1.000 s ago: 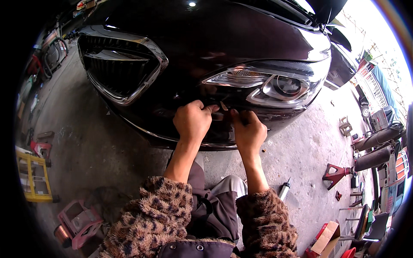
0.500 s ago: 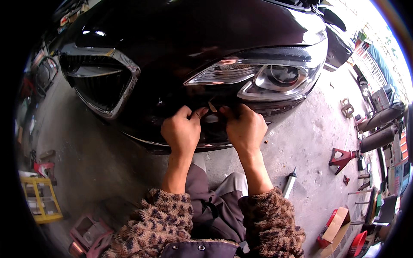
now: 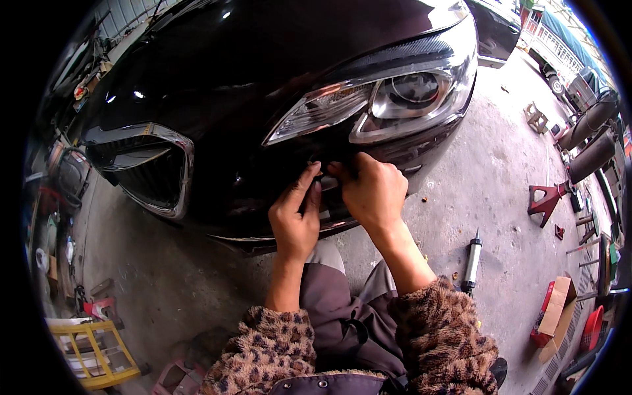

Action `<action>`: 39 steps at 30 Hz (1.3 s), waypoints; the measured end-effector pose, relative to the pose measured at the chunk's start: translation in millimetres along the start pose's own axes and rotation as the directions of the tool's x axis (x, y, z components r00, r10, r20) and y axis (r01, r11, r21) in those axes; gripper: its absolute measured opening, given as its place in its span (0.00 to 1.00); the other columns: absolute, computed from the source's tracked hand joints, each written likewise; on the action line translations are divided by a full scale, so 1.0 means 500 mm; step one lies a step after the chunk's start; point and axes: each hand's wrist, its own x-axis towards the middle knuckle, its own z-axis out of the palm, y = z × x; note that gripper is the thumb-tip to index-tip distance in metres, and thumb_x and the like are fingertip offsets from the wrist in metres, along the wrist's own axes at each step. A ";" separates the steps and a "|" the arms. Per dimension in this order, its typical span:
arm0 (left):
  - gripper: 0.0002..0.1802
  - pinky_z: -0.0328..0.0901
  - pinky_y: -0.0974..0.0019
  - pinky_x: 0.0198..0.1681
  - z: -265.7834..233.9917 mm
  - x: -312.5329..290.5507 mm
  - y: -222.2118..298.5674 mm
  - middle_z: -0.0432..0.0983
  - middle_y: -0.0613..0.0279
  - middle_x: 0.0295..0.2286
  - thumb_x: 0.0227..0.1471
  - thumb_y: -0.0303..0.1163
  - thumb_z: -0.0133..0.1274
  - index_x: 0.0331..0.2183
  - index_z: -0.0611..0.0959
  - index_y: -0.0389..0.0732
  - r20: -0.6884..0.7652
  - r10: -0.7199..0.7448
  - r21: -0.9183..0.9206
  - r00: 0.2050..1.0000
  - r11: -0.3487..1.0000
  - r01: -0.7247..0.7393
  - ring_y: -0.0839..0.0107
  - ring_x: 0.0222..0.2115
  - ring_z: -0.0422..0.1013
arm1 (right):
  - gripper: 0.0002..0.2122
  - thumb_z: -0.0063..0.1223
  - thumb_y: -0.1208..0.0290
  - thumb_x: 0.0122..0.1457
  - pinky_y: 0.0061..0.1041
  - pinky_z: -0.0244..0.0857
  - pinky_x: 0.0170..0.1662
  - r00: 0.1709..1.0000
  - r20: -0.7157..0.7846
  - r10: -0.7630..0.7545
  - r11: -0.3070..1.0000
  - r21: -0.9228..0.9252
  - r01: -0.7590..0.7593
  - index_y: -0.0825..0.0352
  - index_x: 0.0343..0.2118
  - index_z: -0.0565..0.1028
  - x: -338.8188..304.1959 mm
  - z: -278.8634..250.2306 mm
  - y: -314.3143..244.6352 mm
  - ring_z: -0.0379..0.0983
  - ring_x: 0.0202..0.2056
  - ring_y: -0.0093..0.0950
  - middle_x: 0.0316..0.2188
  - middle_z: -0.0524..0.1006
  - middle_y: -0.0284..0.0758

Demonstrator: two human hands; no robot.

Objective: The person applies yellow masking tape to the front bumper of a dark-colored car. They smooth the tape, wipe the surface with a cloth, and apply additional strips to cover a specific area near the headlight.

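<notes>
Both hands press the bumper (image 3: 263, 191) just under the headlight (image 3: 382, 99). The left hand (image 3: 296, 220) has fingers together, flat against it. The right hand (image 3: 372, 191) has fingers curled onto its edge.

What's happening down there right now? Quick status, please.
Left hand and right hand both pressed on the black bumper under the headlight. Grip unclear. Nothing blocking them.

Car repair workshop: black car (image 3: 263, 85), jack stand (image 3: 546, 203).

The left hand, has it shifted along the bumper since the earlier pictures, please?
Cannot tell: the camera moved. The left hand stays on the bumper just below the headlight.
</notes>
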 end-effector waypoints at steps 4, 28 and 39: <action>0.14 0.72 0.67 0.41 0.004 0.005 -0.005 0.83 0.50 0.37 0.57 0.19 0.53 0.45 0.85 0.39 -0.039 -0.035 -0.043 0.999 0.998 0.034 0.62 0.38 0.80 | 0.19 0.64 0.53 0.52 0.41 0.66 0.26 1.000 0.008 0.020 1.000 0.005 -0.020 0.65 0.19 0.76 0.000 -0.004 -0.001 0.75 0.23 0.47 0.15 0.74 0.44; 0.15 0.72 0.68 0.38 0.023 -0.002 -0.033 0.84 0.51 0.35 0.55 0.18 0.53 0.44 0.85 0.37 -0.121 -0.013 -0.157 0.993 0.988 -0.007 0.63 0.36 0.81 | 0.23 0.66 0.51 0.52 0.38 0.63 0.22 0.992 -0.078 0.098 0.987 0.135 -0.087 0.68 0.17 0.73 -0.031 0.004 0.007 0.71 0.20 0.47 0.13 0.71 0.44; 0.14 0.73 0.68 0.38 0.018 -0.007 -0.035 0.83 0.52 0.37 0.56 0.19 0.52 0.43 0.85 0.35 -0.079 -0.057 -0.181 0.995 0.983 0.042 0.63 0.37 0.81 | 0.23 0.66 0.54 0.54 0.34 0.59 0.20 0.976 -0.126 0.176 0.966 0.212 -0.146 0.70 0.18 0.71 -0.087 0.021 0.039 0.64 0.16 0.47 0.12 0.68 0.44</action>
